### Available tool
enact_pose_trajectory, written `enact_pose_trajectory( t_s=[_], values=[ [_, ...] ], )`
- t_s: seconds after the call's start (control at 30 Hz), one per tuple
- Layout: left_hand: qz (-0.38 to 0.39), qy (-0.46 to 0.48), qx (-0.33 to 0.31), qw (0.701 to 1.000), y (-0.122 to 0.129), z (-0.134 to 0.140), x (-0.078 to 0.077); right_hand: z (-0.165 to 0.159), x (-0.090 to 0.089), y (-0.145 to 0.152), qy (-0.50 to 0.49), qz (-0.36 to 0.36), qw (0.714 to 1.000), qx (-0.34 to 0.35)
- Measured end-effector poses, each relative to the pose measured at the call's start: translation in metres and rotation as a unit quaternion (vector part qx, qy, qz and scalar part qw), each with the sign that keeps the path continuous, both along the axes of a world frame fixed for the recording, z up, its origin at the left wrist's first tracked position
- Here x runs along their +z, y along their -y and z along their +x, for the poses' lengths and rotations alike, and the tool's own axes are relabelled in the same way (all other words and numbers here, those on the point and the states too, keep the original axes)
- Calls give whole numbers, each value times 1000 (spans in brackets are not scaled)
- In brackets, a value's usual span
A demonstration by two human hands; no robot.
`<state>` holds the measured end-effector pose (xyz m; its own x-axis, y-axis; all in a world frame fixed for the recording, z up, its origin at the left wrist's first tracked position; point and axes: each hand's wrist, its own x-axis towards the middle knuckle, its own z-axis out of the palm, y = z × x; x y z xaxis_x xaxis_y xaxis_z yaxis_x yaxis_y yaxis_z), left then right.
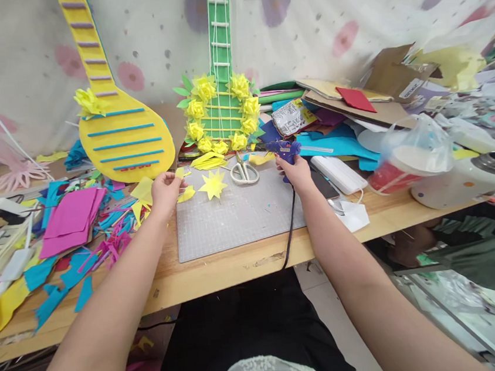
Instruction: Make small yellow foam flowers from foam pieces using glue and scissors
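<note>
My right hand point(297, 171) is wrapped around a dark blue glue gun point(285, 149), whose black cord hangs over the table's front edge. At the left edge of a grey cutting mat point(243, 227), my left hand point(166, 193) pinches a small yellow paper piece point(179, 173). Between the hands lie a yellow star-shaped paper flower point(212, 185) and a pair of scissors point(244, 173) with pale handles. Behind them stands a green paper guitar point(227, 111) ringed with yellow paper flowers. A yellow paper instrument point(125, 136) with blue strips leans to its left.
Magenta sheets point(72, 219) and blue scraps cover the table's left side. To the right are a white power bank point(339, 174), a red-and-white bucket point(398, 166) and a white bottle point(463, 180). Stacked sheets and cardboard point(367, 111) stand behind. Another person's arm point(417, 241) shows at lower right.
</note>
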<state>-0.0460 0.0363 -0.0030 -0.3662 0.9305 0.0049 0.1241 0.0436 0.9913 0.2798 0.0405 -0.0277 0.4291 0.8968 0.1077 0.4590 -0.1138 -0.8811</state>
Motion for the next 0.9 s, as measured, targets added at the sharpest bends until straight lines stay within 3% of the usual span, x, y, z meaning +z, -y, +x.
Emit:
enact_pose_trajectory(
  t_s=[0.2, 0.33, 0.43, 0.57, 0.63, 0.9],
  values=[
    [20, 3, -4, 1000, 7, 12, 11, -1, -4, -1, -99, 39, 994, 28],
    [29, -17, -29, 999, 7, 15, 11, -12, 11, 6, -175, 71, 981, 46],
    [21, -31, -60, 997, 8, 19, 11, -23, 27, 15, -218, 82, 967, 107],
    [0, -71, -112, 991, 11, 24, 14, -42, 47, 28, -132, 18, 959, 249],
    [-12, -87, -123, 988, 12, 26, 15, -53, 56, 34, -76, -7, 955, 286],
    [-27, -95, -126, 987, 13, 30, 15, -76, 71, 39, 52, -56, 955, 285]
  ],
)
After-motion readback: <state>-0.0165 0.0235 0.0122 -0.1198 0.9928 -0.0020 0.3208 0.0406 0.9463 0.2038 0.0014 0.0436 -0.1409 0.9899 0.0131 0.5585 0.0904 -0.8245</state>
